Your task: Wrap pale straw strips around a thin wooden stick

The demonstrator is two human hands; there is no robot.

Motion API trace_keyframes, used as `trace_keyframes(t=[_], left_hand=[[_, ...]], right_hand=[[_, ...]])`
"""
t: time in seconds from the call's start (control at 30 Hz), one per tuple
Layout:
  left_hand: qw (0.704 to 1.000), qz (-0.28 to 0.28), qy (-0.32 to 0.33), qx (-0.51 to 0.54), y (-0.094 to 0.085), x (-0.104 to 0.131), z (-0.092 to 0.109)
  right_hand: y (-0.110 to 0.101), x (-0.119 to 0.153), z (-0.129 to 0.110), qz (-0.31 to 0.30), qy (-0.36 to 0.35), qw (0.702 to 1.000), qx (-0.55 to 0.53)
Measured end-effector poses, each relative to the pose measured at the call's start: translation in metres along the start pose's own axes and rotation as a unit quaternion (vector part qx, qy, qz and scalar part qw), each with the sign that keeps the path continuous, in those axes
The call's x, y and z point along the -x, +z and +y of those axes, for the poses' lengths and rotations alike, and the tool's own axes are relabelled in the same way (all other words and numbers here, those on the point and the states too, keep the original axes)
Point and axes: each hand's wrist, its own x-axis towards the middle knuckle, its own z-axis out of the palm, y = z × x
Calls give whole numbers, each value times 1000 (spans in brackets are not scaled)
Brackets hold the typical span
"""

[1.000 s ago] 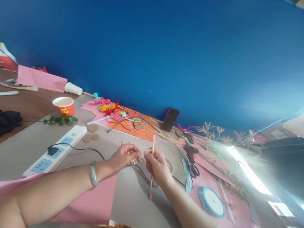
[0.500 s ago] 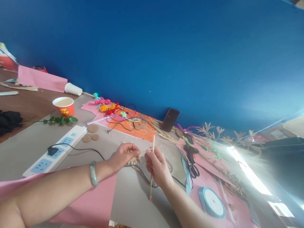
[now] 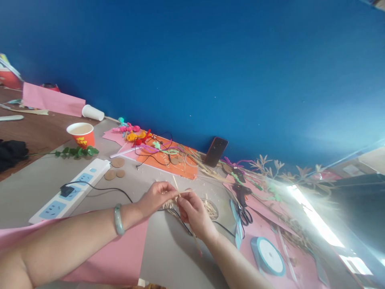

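Seemingly mid-work, remainder unclear: stick (image 3: pixel 176 186) slants above worktop (image 3: pixel 168 257), in from near edge, right hand (image 3: pixel 196 214) pinching it, left hand (image 3: pixel 157 197) pinched closed beside it, any hold hidden.

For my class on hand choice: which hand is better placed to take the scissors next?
Probably the right hand: the scissors lie on its side, farther from the left hand. It would likely have to release the stick first.

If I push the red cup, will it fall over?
The red cup might tip if pushed near the top, because its mouth looks wider than its base. It's probably light, since it looks like paper.
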Motion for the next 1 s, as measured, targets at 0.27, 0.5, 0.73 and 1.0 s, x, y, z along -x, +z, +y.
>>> trace_keyframes(t=[0.27,0.5,0.73,1.0], left_hand=[[999,-19,6,-26,-1,1,3],[999,-29,9,-11,1,3,5],[999,-40,6,0,2,5,11],[999,-32,14,2,-2,3,11]], right_hand=[[0,-2,3,1,0,1000,-12],[-3,-1,0,-14,39,997,-59],[-3,-1,-4,-35,77,989,-119],[-9,-1,-12,-42,72,985,-154]])
